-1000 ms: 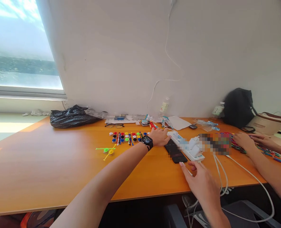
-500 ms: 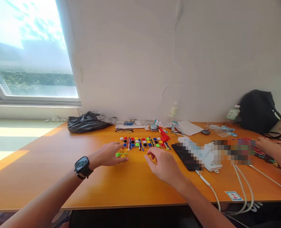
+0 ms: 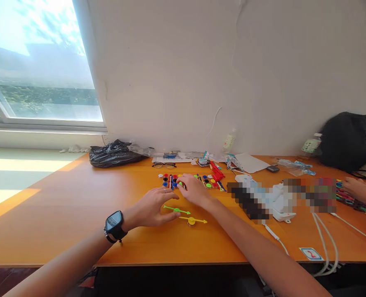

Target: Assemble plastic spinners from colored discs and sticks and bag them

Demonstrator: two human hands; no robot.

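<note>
Green arrow [image 3: 176,210], orange desk [image 3: 62,214], nr window [image 3: 37,74]

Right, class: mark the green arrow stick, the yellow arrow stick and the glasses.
green arrow stick [image 3: 177,210]: head view, its middle disc.
yellow arrow stick [image 3: 191,221]: head view, its middle disc.
glasses [image 3: 164,165]: head view, the bridge.

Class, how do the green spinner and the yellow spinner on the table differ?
The green spinner lies right by the left hand; the yellow spinner lies apart from it. The yellow spinner sits nearer the front edge of the table than the green spinner. Both are a disc on a thin stick, lying flat.
</note>
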